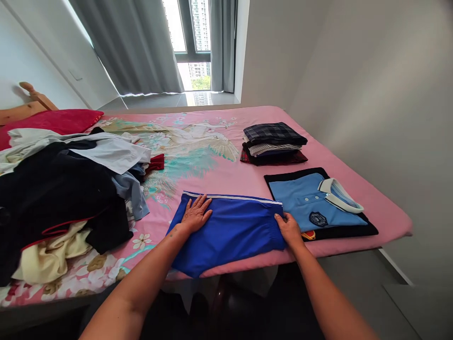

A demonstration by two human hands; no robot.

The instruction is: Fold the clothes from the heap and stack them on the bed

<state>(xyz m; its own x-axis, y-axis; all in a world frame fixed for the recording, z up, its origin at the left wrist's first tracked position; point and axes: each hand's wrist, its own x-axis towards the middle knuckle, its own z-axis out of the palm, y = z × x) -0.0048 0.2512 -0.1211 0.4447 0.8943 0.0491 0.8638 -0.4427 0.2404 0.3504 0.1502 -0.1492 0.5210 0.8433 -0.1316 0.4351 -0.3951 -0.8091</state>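
Note:
Blue shorts (233,231) with a white stripe along the far edge lie folded flat at the bed's near edge, their elastic waistband towards the right. Flat on the upper left part of the shorts rests my left hand (197,215), fingers stretched out. My right hand (288,229) grips the waistband at the right end, thumb on top and the other fingers partly hidden beneath. Just right of that hand, a folded light blue polo shirt (297,193) with a white collar and dark badge lies on a black garment (339,231).
A stack of folded clothes (274,141), a dark checked one on top, sits farther back on the right. Loose unfolded clothes (63,189) are heaped on the left, before a red pillow (71,121). Under everything spreads a pink floral bedsheet (219,177); a wall (371,94) stands to the right.

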